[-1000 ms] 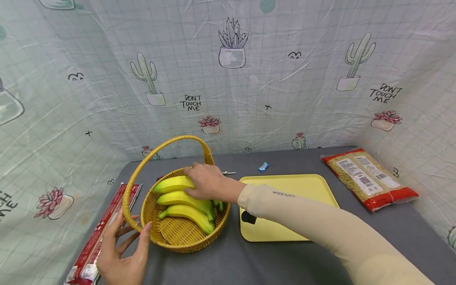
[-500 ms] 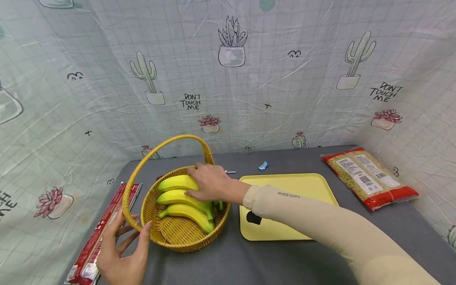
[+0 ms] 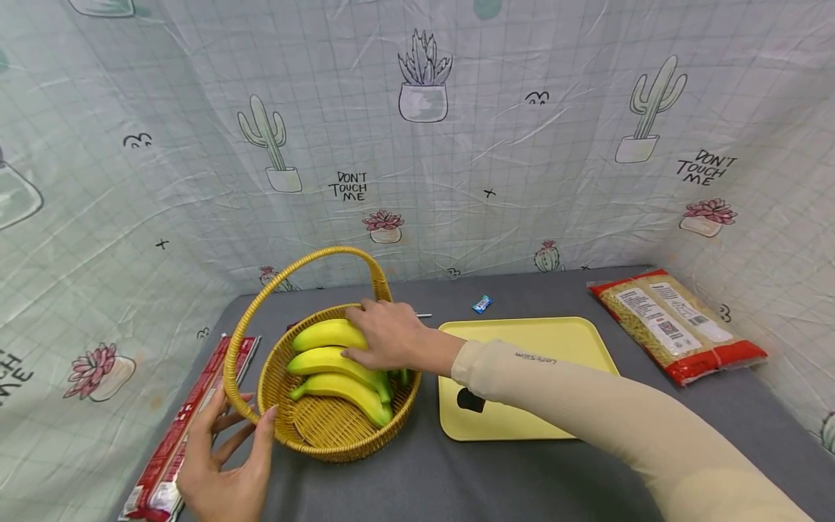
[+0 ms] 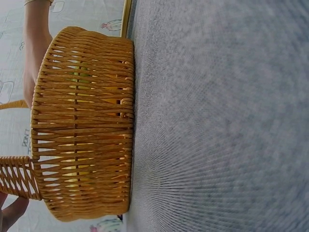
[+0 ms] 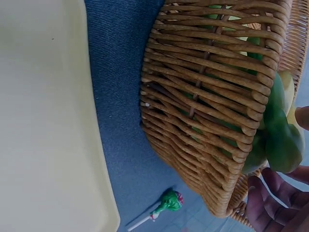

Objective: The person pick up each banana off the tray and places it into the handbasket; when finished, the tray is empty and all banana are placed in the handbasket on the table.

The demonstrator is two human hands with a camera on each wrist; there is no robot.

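Bananas lie side by side in a round yellow wicker basket (image 3: 329,431) with a tall hoop handle (image 3: 236,348). My left hand (image 3: 225,467) pinches the basket at the handle's near foot, thumb at the rim. My right hand (image 3: 391,333) reaches over the far right rim and grips the rearmost banana (image 3: 326,335), thumb in front, fingers behind. The middle banana (image 3: 333,361) and front banana (image 3: 346,395) lie untouched. In the right wrist view, dark green banana ends (image 5: 285,145) show between thumb and fingers, above the weave.
A yellow tray (image 3: 528,330) lies right of the basket, partly beneath the right sleeve. A lollipop (image 5: 170,200) lies behind the basket; a small blue wrapped candy (image 3: 483,304) sits farther back. Red packets (image 3: 189,428) lie at left, a red-ended clear bag (image 3: 678,326) at right.
My right hand has shifted slightly right, and the rearmost banana has slid right with it inside the basket. My left hand and the basket have stayed put.
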